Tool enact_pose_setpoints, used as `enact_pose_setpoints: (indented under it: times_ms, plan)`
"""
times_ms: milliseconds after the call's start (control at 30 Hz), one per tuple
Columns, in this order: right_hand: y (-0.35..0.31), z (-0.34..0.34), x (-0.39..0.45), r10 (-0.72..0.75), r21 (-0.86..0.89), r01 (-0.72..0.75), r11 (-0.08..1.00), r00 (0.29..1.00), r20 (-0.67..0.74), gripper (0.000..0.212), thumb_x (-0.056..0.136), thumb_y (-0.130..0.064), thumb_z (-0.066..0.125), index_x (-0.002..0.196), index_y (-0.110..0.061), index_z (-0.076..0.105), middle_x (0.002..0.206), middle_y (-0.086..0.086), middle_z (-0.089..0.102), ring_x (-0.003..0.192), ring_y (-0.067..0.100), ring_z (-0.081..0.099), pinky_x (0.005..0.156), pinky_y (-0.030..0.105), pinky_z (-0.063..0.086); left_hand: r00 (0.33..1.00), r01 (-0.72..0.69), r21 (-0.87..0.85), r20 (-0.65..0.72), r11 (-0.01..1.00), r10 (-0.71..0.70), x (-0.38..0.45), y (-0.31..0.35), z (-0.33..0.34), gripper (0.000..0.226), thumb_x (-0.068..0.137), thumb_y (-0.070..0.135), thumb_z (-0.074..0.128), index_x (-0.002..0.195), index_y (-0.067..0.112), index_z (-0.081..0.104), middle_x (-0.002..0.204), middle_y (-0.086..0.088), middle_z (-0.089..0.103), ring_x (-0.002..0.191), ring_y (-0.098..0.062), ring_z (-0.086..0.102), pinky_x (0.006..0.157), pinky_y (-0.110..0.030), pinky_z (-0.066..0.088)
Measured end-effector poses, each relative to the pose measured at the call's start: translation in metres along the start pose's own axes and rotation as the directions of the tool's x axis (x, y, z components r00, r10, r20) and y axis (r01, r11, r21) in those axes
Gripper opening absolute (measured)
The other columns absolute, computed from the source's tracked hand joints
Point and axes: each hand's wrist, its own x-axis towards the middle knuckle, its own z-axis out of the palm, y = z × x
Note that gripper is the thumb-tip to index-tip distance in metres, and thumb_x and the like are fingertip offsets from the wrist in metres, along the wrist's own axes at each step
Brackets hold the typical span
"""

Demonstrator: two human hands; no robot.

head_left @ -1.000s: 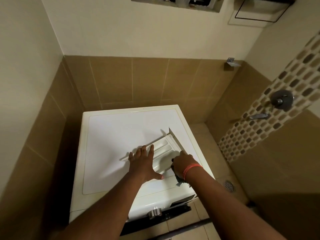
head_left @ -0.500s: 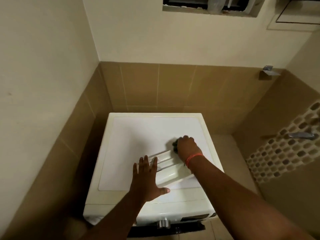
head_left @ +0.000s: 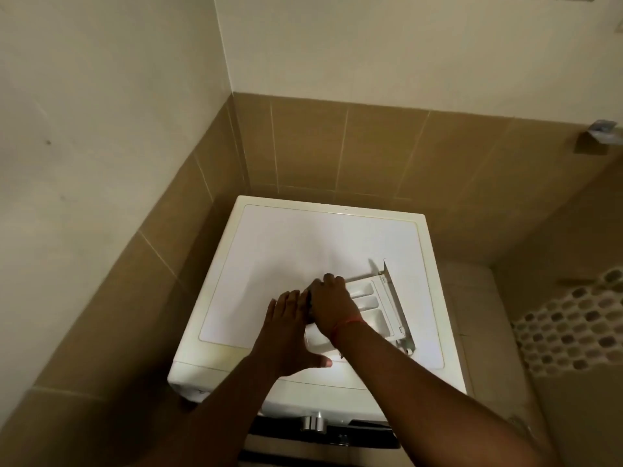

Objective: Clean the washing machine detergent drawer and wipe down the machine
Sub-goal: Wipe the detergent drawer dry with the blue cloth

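Note:
The white detergent drawer (head_left: 374,306) lies flat on the white top of the washing machine (head_left: 296,251), its compartments facing up. My right hand (head_left: 332,306), with an orange band at the wrist, is curled over the drawer's left end and grips a dark cloth (head_left: 308,310), of which only a sliver shows. My left hand (head_left: 290,332) lies flat with straight fingers on the machine's top, just left of the right hand and touching the drawer's left end. That end of the drawer is hidden beneath both hands.
The machine stands in a corner, with brown tiled walls close behind it and on its left. A silver knob (head_left: 313,423) sits on the dark front panel below. A mosaic tiled wall (head_left: 573,332) is on the right, and a metal fitting (head_left: 601,131) is on the back wall.
My right hand slid with the cloth from the drawer's far end back to its left end, beside my left hand. The left hand stayed flat. The view shifted.

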Motion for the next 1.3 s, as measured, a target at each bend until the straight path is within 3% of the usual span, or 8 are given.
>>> enact_pose_setpoints:
  times_ms: [267, 500, 700, 900, 967, 1033, 1133, 1300]
  plan:
    - [0.072, -0.062, -0.012, 0.187, -0.059, -0.198, 0.978, 0.971, -0.150, 0.045, 0.084, -0.016, 0.069, 0.125, -0.010, 0.050, 0.126, 0.013, 0.043, 0.109, 0.033, 0.050, 0.077, 0.042, 0.054, 1.000, 0.024, 0.030, 0.015, 0.999, -0.024, -0.002, 0.001, 0.000, 0.137, 0.060, 0.087, 0.055, 0.152, 0.019, -0.020, 0.162, -0.009, -0.006, 0.149, -0.030, -0.008, 0.121, -0.050, 0.001]
    - [0.031, -0.033, -0.007, 0.258, -0.240, -0.252, 0.937, 0.966, -0.008, 0.034, 0.094, -0.006, 0.041, 0.124, -0.006, 0.057, 0.128, 0.016, 0.047, 0.120, 0.039, 0.043, 0.100, 0.041, 0.043, 0.999, 0.003, -0.013, -0.037, 1.000, -0.003, 0.000, -0.002, 0.005, 0.139, 0.052, 0.090, 0.053, 0.155, 0.019, -0.008, 0.162, -0.007, 0.001, 0.149, -0.029, -0.004, 0.119, -0.051, 0.006]
    - [-0.001, -0.013, -0.002, 0.037, -0.087, -0.041, 0.995, 0.999, -0.038, 0.033, 0.092, -0.014, 0.049, 0.122, -0.020, 0.061, 0.122, 0.004, 0.058, 0.111, 0.026, 0.051, 0.097, 0.035, 0.037, 0.999, 0.012, -0.075, -0.038, 0.997, -0.015, -0.001, -0.003, 0.008, 0.137, 0.055, 0.090, 0.054, 0.155, 0.018, -0.006, 0.163, -0.010, -0.003, 0.150, -0.028, -0.011, 0.121, -0.049, -0.006]
    - [0.013, -0.013, -0.021, 0.412, 0.077, -0.405, 0.911, 0.892, -0.186, 0.037, 0.094, -0.006, 0.051, 0.131, -0.011, 0.053, 0.136, 0.013, 0.041, 0.121, 0.031, 0.042, 0.098, 0.035, 0.046, 0.999, -0.040, -0.211, -0.041, 0.977, 0.032, -0.003, -0.019, 0.003, 0.134, 0.060, 0.087, 0.054, 0.154, 0.021, -0.015, 0.159, -0.007, -0.026, 0.143, -0.025, -0.035, 0.121, -0.046, -0.010]
    - [0.003, -0.008, -0.023, 0.413, 0.072, -0.407, 0.911, 0.892, -0.186, 0.042, 0.093, -0.001, 0.049, 0.133, -0.012, 0.052, 0.139, 0.012, 0.038, 0.121, 0.030, 0.041, 0.098, 0.034, 0.046, 0.989, 0.085, -0.487, -0.065, 0.869, -0.133, -0.003, -0.036, -0.002, 0.122, 0.070, 0.081, 0.054, 0.156, 0.016, -0.004, 0.159, 0.001, -0.014, 0.148, -0.019, -0.019, 0.123, -0.039, 0.004]
    - [-0.006, -0.004, -0.019, 0.424, 0.091, -0.414, 0.906, 0.884, -0.197, 0.043, 0.091, 0.001, 0.047, 0.132, -0.012, 0.053, 0.139, 0.011, 0.038, 0.119, 0.029, 0.041, 0.099, 0.034, 0.046, 0.940, 0.275, -0.741, 0.074, 0.613, -0.332, 0.005, -0.054, -0.003, 0.084, 0.089, 0.053, 0.059, 0.152, 0.012, 0.023, 0.157, 0.002, 0.015, 0.145, -0.016, 0.020, 0.116, -0.035, 0.030]
    - [-0.026, 0.001, -0.014, 0.430, 0.133, -0.410, 0.902, 0.878, -0.209, 0.042, 0.089, 0.001, 0.050, 0.129, -0.012, 0.057, 0.135, 0.011, 0.042, 0.115, 0.030, 0.043, 0.099, 0.033, 0.044, 0.854, 0.397, -0.887, 0.264, 0.234, -0.447, 0.020, -0.065, -0.017, 0.013, 0.092, 0.017, 0.054, 0.093, 0.013, 0.066, 0.108, -0.017, 0.071, 0.107, -0.033, 0.065, 0.096, -0.044, 0.051]
    - [-0.082, 0.018, -0.002, 0.288, 0.207, -0.242, 0.948, 0.930, -0.229, 0.037, 0.080, 0.001, 0.057, 0.113, -0.012, 0.069, 0.121, 0.011, 0.057, 0.105, 0.035, 0.050, 0.091, 0.035, 0.048, 0.784, 0.483, -0.862, 0.503, -0.152, -0.364, 0.035, -0.072, -0.022, 0.017, 0.087, 0.000, 0.055, 0.076, 0.007, 0.066, 0.080, -0.013, 0.067, 0.082, -0.028, 0.064, 0.093, -0.046, 0.054]
